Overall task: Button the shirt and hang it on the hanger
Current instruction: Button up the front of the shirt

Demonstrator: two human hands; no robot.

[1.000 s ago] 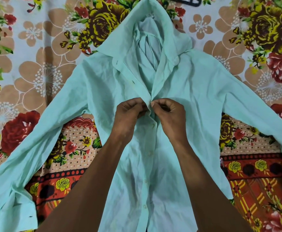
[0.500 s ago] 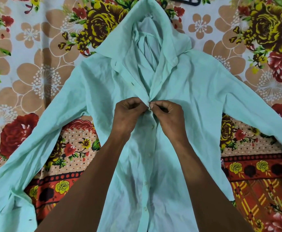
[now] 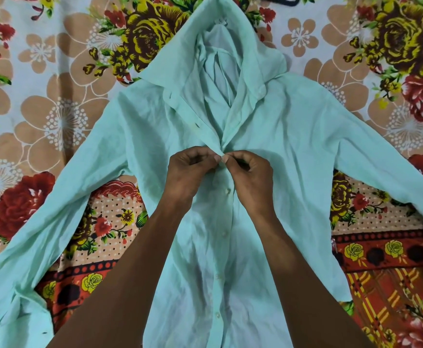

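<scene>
My left hand [image 3: 189,172] and right hand [image 3: 249,173] pinch the mint shirt [image 3: 293,151] placket together at chest height (fingertips touching). The shirt lies front-up, sleeves spread, on the floral bedsheet [image 3: 54,116]; black hanger [image 3: 278,0] beyond the collar.

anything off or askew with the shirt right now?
Mostly normal. The shirt is heavily wrinkled, its collar standing up and bunched rather than folded flat. Left hand and right hand pinch the placket mid-chest. No damage visible.
</scene>
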